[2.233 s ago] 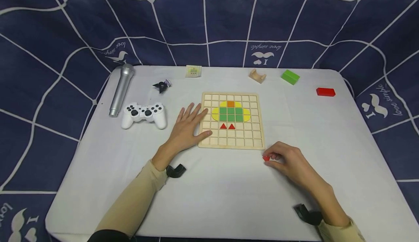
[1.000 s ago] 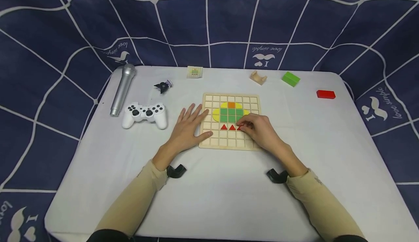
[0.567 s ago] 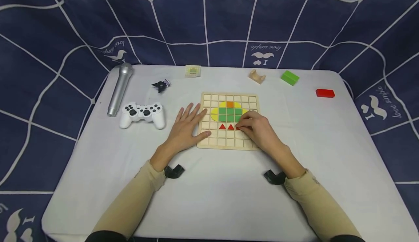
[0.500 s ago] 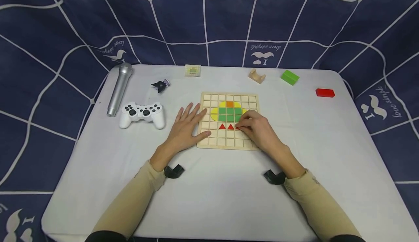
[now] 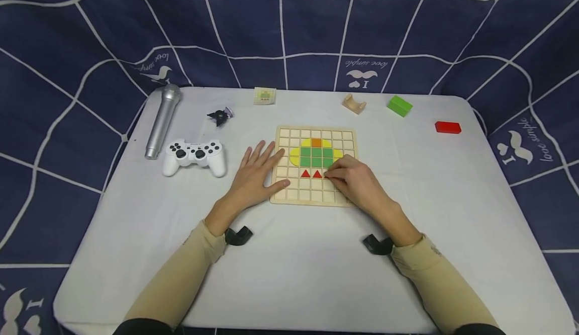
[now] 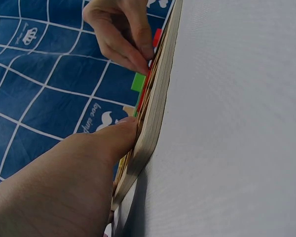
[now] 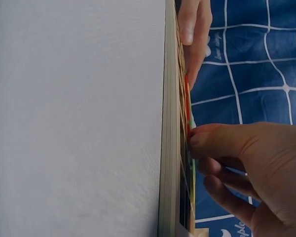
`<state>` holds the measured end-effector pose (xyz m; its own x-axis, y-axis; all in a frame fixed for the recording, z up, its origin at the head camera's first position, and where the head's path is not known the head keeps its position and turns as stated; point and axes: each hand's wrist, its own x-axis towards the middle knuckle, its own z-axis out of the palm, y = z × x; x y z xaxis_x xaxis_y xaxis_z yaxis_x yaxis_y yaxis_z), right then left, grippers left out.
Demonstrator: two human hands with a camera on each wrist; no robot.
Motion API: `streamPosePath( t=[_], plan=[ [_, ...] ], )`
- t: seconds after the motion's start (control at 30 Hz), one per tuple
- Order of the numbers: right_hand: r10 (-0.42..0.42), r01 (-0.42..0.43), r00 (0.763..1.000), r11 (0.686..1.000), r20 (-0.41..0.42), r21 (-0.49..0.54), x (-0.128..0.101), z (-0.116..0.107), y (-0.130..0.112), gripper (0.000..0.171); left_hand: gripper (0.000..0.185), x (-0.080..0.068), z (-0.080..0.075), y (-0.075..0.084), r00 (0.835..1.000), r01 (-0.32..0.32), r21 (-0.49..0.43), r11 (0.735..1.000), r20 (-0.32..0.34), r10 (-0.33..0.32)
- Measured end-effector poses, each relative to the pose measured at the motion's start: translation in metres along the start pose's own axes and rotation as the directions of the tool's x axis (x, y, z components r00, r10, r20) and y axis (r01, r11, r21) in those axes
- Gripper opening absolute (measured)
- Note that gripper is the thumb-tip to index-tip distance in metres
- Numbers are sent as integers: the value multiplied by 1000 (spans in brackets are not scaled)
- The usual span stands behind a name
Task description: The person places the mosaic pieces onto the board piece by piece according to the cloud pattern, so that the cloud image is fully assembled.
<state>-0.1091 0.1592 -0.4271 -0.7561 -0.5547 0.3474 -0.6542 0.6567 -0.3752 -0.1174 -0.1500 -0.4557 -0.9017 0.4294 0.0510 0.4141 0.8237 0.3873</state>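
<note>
A wooden grid board (image 5: 348,139) lies mid-table with a figure of green, yellow and orange tiles and two red triangles (image 5: 310,174) below it. My right hand (image 5: 330,175) sits over the board's right half. Its thumb and fingers pinch a small red piece (image 5: 326,175) in the cell just right of the triangles. In the right wrist view the thumb (image 7: 207,140) presses against the board's face. My left hand (image 5: 264,171) lies flat with straight fingers at the board's left edge, and its thumb (image 6: 113,140) touches the board's rim (image 6: 155,118).
At the left lie a silver microphone (image 5: 160,121) and a white gamepad (image 5: 194,156), with a small black object (image 5: 219,116) behind them. Along the far edge are a picture card (image 5: 264,95), a wooden arch block (image 5: 354,103), a green block (image 5: 400,105) and a red block (image 5: 448,127).
My right hand carried the small red piece from the table, front right of the board, onto the board beside the two triangles. It has barely moved lately. The left hand stayed put.
</note>
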Motion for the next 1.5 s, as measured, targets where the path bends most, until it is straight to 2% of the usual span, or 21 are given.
streamPosePath(
  t=[0.13, 0.23, 0.3, 0.37, 0.43, 0.53, 0.7, 0.87, 0.97, 1.13, 1.33, 1.5],
  plan=[
    [25, -25, 998, 1000, -61, 1, -1, 0, 3, 11, 88, 1, 1, 1, 1000, -7, -3, 1000, 1, 7],
    [68, -67, 994, 998, -90, 22, -2, -2, 7, 23, 88, 3, 2, 3, 1000, -12, -4, 1000, 11, 12],
    [95, -93, 994, 995, -57, 25, -1, -2, 12, 40, 88, 5, 3, 4, 1000, -12, -2, 1000, 14, 12],
    [116, -116, 993, 993, 9, 16, 0, -2, 18, 55, 88, 8, 3, 4, 1000, -15, 2, 1000, 10, 15],
    [133, -134, 989, 991, 60, 0, 1, -2, 22, 62, 88, 11, 3, 5, 1000, -21, 6, 1000, 4, 21],
    [149, -149, 986, 989, 73, -6, 0, -2, 25, 59, 87, 13, 4, 4, 1000, -28, 8, 1000, -1, 28],
    [154, -155, 988, 987, 29, 49, -3, -2, 25, 50, 88, 11, 6, 2, 1000, -19, 16, 1000, 21, 19],
    [231, -224, 972, 967, -39, 122, -5, -6, 33, 44, 88, 8, 5, 1, 1000, -23, 11, 1000, 16, 23],
    [267, -262, 964, 956, -18, 134, -6, -8, 40, 45, 88, 7, 5, 1, 1000, -19, 5, 1000, 14, 19],
    [268, -263, 963, 950, -9, 165, -5, -4, 44, 39, 88, 6, 5, -2, 1000, -16, 2, 1000, 17, 16],
    [267, -260, 963, 953, -27, 153, 3, -3, 46, 38, 87, 9, 4, -5, 999, -23, -20, 1000, -22, 23],
    [270, -265, 963, 955, -21, 133, 2, -15, 46, 40, 85, 11, 1, -6, 995, -43, -37, 998, -97, 40]
  ],
)
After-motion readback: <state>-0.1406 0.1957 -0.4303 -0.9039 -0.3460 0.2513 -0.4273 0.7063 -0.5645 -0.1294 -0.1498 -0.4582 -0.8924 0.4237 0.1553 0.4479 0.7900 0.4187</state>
